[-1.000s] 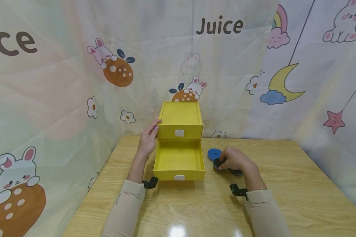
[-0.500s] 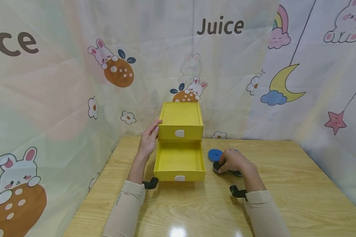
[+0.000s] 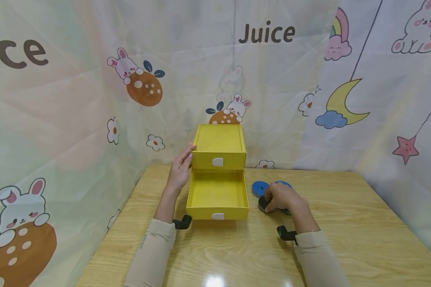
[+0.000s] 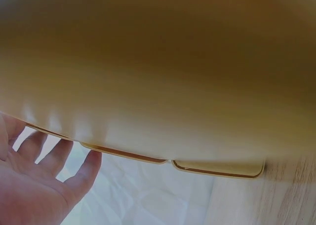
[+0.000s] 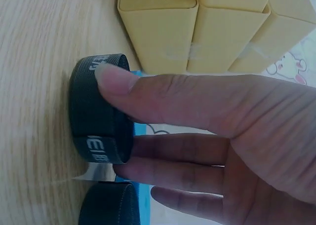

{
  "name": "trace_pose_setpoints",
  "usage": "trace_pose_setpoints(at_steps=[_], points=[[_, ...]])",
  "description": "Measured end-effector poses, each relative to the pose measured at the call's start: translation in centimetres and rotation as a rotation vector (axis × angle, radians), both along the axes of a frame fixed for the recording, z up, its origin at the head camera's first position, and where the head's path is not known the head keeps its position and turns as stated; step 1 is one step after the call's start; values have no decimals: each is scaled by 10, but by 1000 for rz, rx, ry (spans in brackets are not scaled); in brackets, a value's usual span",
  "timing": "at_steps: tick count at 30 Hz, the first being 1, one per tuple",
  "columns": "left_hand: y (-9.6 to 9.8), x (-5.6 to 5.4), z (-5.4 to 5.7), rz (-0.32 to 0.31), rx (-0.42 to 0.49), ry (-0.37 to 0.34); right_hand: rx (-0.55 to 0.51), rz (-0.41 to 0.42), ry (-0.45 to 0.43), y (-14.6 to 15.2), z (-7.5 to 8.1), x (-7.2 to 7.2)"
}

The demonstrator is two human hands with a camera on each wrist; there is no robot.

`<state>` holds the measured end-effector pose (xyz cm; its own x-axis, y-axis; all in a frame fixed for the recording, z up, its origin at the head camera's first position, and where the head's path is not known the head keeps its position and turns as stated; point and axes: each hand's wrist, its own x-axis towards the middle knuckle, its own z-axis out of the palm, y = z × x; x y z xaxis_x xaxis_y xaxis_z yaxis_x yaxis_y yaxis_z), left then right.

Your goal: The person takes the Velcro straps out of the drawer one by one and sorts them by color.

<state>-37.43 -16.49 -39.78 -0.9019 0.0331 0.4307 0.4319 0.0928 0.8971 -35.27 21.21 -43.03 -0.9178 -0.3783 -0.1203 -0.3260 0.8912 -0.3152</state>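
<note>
My right hand (image 3: 283,196) pinches a roll of black webbing (image 5: 96,109) with pale lettering, the thumb on its outer face and fingers behind. A second black roll (image 5: 109,205) lies beside it, mostly covered by the hand in the head view. Just behind are two flat blue discs (image 3: 260,189), one partly hidden by my knuckles. At the left, my left hand (image 3: 178,172) touches the upper left side of a yellow two-drawer box (image 3: 220,137), fingertips at its edge (image 4: 94,156). The lower drawer (image 3: 218,194) is pulled out with nothing inside; the upper one is closed.
Everything stands on a light wooden table (image 3: 237,255). A printed cloth curtain (image 3: 186,79) hangs behind and at both sides. Dark wrist-camera mounts (image 3: 286,233) stick out from both cuffs.
My right hand has shifted slightly toward me with the black roll, which sits a little lower in view. More of the second blue disc shows. The left hand and box stay put.
</note>
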Motion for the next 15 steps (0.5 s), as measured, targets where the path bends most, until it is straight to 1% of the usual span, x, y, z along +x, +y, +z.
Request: trace_pose_setpoints(at_steps=[4, 6, 8, 10, 15], points=[[0, 0, 0, -1, 2, 1, 18, 27, 23, -1, 3, 1], [1, 0, 1, 2, 5, 3, 28, 34, 44, -2, 6, 1], [1, 0, 1, 4, 7, 7, 15, 40, 80, -3, 10, 1], [1, 0, 1, 4, 11, 12, -31, 43, 131, -3, 14, 2], [1, 0, 0, 3, 13, 11, -218, 70, 240, -7, 27, 9]])
